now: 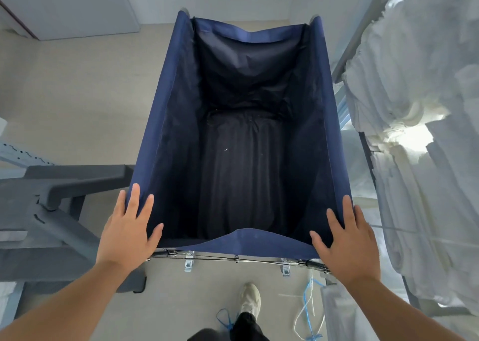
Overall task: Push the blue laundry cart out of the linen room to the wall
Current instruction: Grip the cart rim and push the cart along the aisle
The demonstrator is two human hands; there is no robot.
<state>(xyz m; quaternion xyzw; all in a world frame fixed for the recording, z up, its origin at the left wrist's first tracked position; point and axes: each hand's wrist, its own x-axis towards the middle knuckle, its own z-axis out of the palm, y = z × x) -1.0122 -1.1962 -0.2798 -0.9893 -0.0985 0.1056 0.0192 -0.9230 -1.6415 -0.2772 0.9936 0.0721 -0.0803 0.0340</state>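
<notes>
The blue laundry cart (241, 138) fills the centre of the frame, its dark fabric bin empty. The left hand (129, 226) lies flat with fingers spread on the lower-left corner of the rim; the right hand (347, 239) lies the same way on the lower-right corner. Grey plastic furniture (59, 198) stands at left, white stacked linen (414, 107) on shelves at right, beige floor (64, 94) beyond

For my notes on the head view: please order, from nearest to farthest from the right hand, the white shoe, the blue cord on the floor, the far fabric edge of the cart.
From the right hand:
1. Blue cord, just below it.
2. White shoe, lower left.
3. Far fabric edge, top of view.
</notes>
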